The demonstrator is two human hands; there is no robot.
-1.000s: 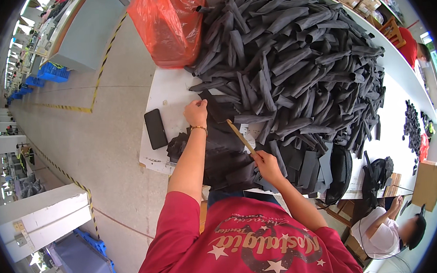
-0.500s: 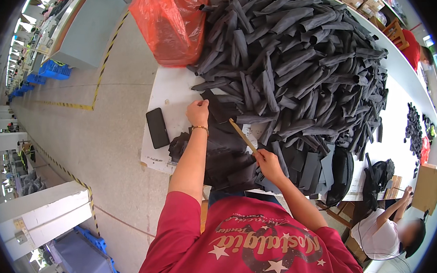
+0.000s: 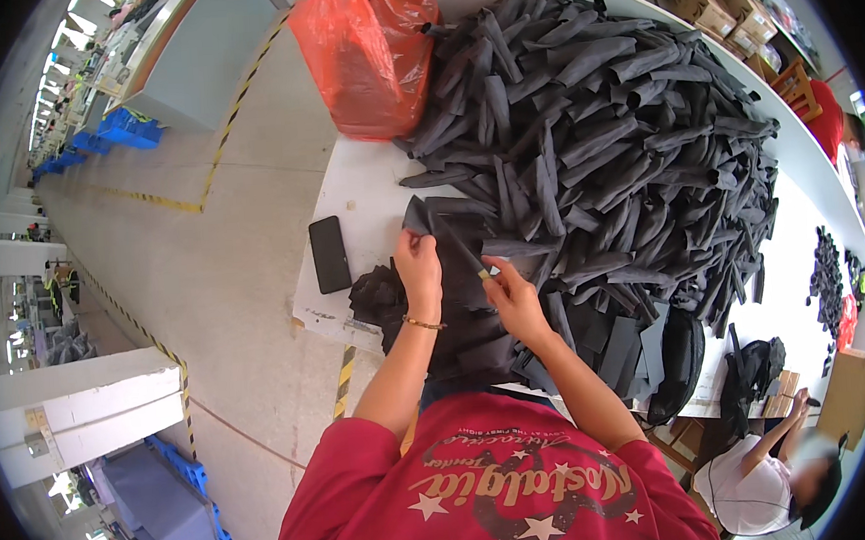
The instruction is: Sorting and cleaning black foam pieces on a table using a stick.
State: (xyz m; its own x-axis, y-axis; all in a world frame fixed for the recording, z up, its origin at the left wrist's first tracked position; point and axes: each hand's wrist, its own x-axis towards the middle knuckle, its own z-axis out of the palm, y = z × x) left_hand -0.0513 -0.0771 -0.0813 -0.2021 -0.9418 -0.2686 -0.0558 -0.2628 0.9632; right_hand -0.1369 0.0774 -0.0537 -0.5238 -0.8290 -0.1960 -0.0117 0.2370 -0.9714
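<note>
My left hand [image 3: 419, 269] pinches the near left edge of a dark grey fabric piece [image 3: 429, 218] over the white table. Closed round the near end of a flat tan stick [image 3: 484, 274] is my right hand [image 3: 514, 300]. Only a short bit of the stick shows at my fingers; the rest seems covered by dark fabric, and I cannot tell whether it lies inside or under it. More dark fabric pieces [image 3: 466, 332] lie under and in front of my hands. Just beyond them rises a big heap of rolled dark grey fabric tubes [image 3: 602, 131].
A black phone [image 3: 330, 254] lies left of my left hand on the white table [image 3: 348, 181]. An orange-red plastic bag [image 3: 371, 66] stands at the far left corner. To the right are a black bag [image 3: 675, 354] and a seated person [image 3: 748, 483] at work.
My left hand has come nearer and slightly right, still pinching fabric. My right hand has moved away from me, and the stick, bare along its length before, is now mostly hidden.
</note>
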